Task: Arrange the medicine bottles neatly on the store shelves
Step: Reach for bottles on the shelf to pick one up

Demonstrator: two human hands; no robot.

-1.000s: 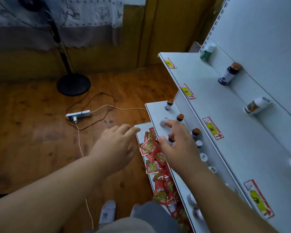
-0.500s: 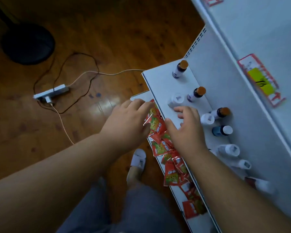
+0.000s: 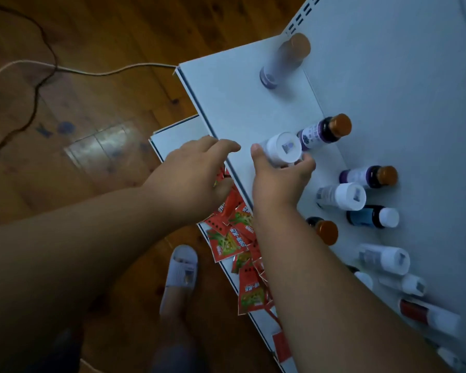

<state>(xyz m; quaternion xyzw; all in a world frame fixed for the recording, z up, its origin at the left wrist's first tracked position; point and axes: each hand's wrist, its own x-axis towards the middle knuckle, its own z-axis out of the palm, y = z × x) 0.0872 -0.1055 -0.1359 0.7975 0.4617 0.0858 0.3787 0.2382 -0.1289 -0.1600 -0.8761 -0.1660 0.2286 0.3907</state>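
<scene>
My right hand [image 3: 279, 179] is closed around a small white-capped bottle [image 3: 283, 148] on the white shelf [image 3: 234, 103]. Just behind that bottle stands a dark bottle with an orange cap [image 3: 324, 131]. Another orange-capped bottle [image 3: 284, 60] stands alone near the shelf's far end. Several more bottles run along the back of the shelf, among them a white one [image 3: 340, 196], a blue one with a white cap [image 3: 371, 218] and a purple one [image 3: 369, 176]. My left hand [image 3: 197, 170] hovers, fingers spread and empty, at the shelf's front edge above red sachets [image 3: 233, 238].
The red sachets lie piled on a lower shelf [image 3: 172, 135] that juts out beneath. The wooden floor [image 3: 92, 103] carries a white cable [image 3: 97, 72] and a dark cable [image 3: 35, 95]. A white slipper [image 3: 179, 273] on my foot is below the hands.
The view has dropped and closed in on the lower shelf. My right hand has moved forward and closed around the white-capped bottle. My left hand has stayed over the sachets.
</scene>
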